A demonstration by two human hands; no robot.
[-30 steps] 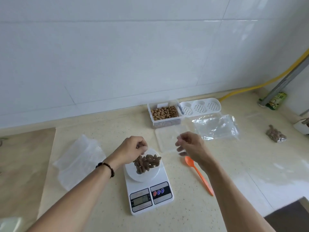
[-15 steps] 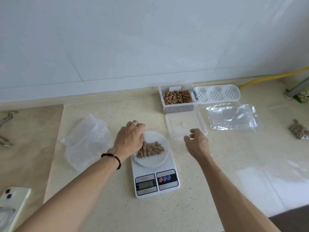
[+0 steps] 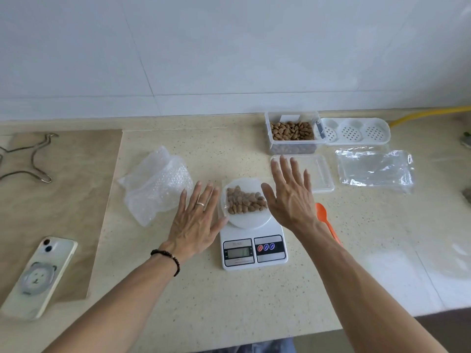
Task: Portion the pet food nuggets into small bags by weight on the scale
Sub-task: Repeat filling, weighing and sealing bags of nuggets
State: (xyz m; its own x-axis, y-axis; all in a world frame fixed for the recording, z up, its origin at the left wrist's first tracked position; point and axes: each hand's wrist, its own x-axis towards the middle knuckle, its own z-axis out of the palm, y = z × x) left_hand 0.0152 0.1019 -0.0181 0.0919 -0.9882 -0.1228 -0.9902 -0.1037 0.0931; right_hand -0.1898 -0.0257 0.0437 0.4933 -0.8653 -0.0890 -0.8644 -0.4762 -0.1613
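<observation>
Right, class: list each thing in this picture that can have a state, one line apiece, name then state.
left hand: open, fingers spread, holding nothing
right hand: open, fingers spread, holding nothing
scale: display lit, reading illegible
nuggets: bagged, on the scale
container: open, part full
lid: off, flat on counter

Phone [image 3: 38,276] face down, metal wire stand [image 3: 30,159], bubble wrap [image 3: 155,184], yellow hose [image 3: 430,114]
</observation>
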